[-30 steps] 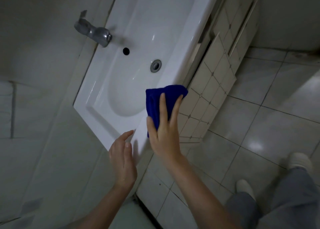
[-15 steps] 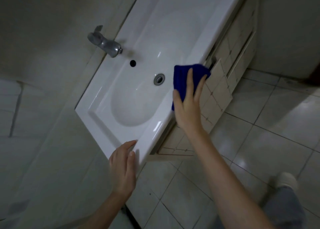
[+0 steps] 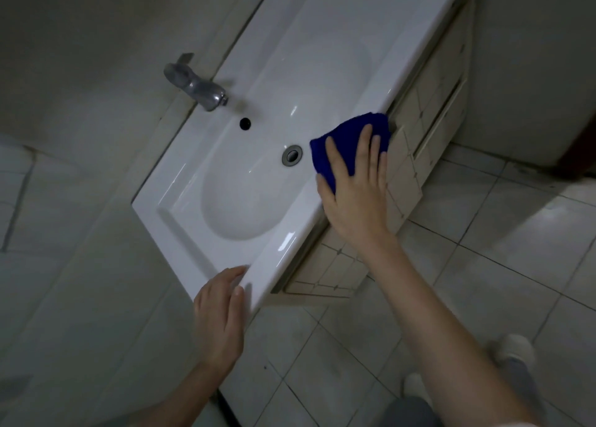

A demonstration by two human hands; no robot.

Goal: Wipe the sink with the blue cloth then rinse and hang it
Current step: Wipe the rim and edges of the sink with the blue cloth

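The white sink [image 3: 225,155] runs diagonally across the view, with a round drain [image 3: 292,155] and an overflow hole [image 3: 245,123] in its basin. A folded blue cloth [image 3: 350,134] lies on the sink's front rim, just right of the drain. My right hand [image 3: 353,194] presses flat on the cloth with straight fingers spread over it. My left hand [image 3: 221,313] rests with straight fingers on the sink's near corner.
A chrome tap [image 3: 196,86] juts from the wall ledge behind the basin. Below the rim a tiled cabinet [image 3: 416,155] has a door hanging ajar. Pale floor tiles [image 3: 483,265] spread to the right, and my shoes [image 3: 514,349] show at the bottom right.
My right hand has slid the blue cloth along the front rim, away from the near corner and past the drain. My left hand has stayed at the corner.
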